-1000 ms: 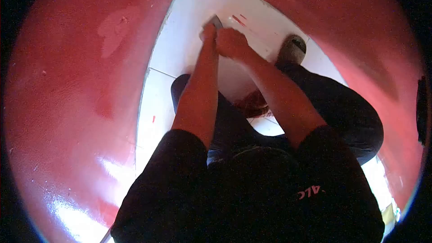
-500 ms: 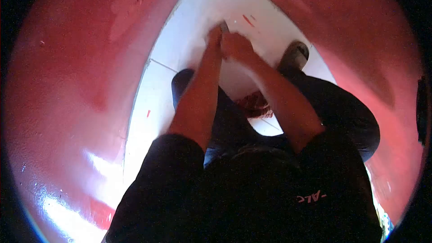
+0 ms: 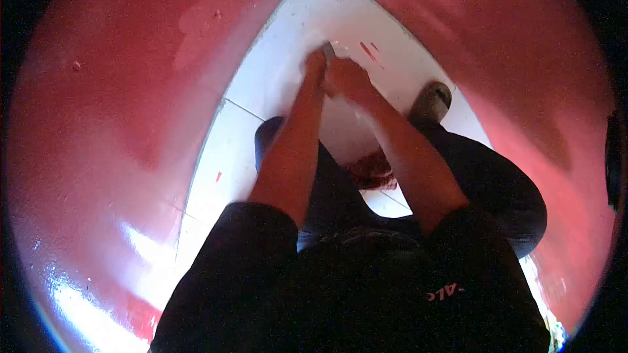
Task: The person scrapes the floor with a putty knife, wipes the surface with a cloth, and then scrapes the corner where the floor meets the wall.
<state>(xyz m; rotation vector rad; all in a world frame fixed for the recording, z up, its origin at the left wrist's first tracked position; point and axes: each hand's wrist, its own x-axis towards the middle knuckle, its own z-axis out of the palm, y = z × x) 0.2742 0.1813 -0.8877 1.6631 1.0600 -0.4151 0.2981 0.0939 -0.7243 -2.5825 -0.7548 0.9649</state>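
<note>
Both arms reach forward and down to the white tiled floor (image 3: 261, 78), where my hands are close together. A narrow grey blade, like that of a scraper (image 3: 328, 50), pokes out between them toward the floor. My right hand (image 3: 348, 80) is closed in a fist around the tool, whose handle is hidden. My left hand (image 3: 315, 64) is pressed against its left side with fingers curled, gripping the same tool near the blade. Thin red marks (image 3: 370, 52) streak the tile just right of the blade.
Glossy red walls (image 3: 118, 124) rise on both sides and meet at a corner ahead. A dark red crumpled cloth (image 3: 373, 171) lies on the floor between my legs. My shoe (image 3: 433, 101) stands near the right wall. Another red mark (image 3: 219, 176) is on the left tiles.
The view has tilted slightly, so floor, cloth and shoe appear lower in it. My hands remain together on the tool, with the blade a little more exposed.
</note>
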